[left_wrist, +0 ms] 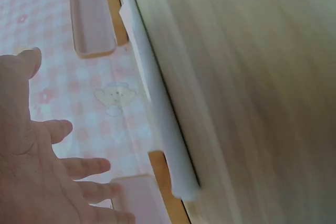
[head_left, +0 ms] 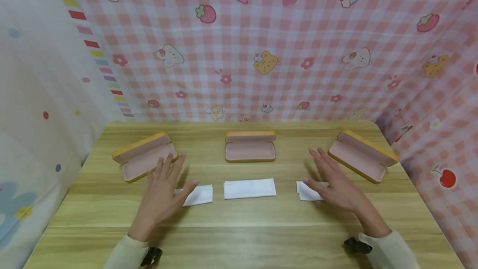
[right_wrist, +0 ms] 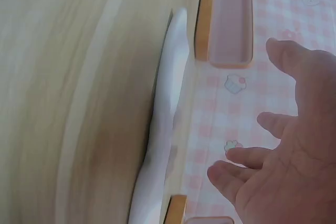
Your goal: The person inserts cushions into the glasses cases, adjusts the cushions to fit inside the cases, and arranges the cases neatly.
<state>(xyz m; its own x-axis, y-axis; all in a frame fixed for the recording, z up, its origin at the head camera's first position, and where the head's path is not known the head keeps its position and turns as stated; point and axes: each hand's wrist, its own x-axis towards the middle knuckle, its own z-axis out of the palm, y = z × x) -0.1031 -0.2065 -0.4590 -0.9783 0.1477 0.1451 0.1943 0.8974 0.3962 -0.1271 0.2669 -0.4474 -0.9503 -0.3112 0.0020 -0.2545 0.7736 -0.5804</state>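
Three open cases with yellow-brown shells and pink linings stand along the back of the table: a left case point(head_left: 147, 159), a middle case point(head_left: 250, 151) and a right case point(head_left: 358, 159). In front of each lies a folded white cloth: a left cloth point(head_left: 201, 195), a middle cloth point(head_left: 249, 189) and a right cloth point(head_left: 308, 193). My left hand point(head_left: 164, 194), fingers spread, hovers over the left cloth and overlaps the left case's edge. Spread likewise, my right hand point(head_left: 337, 186) partly hides the right cloth. Both wrist views show bare palms holding nothing.
The wooden table point(head_left: 246, 235) runs back to a pink checked curtain point(head_left: 239, 45) with cartoon prints. A white dotted curtain point(head_left: 41, 107) hangs at the left, and more checked fabric point(head_left: 444, 107) closes the right side.
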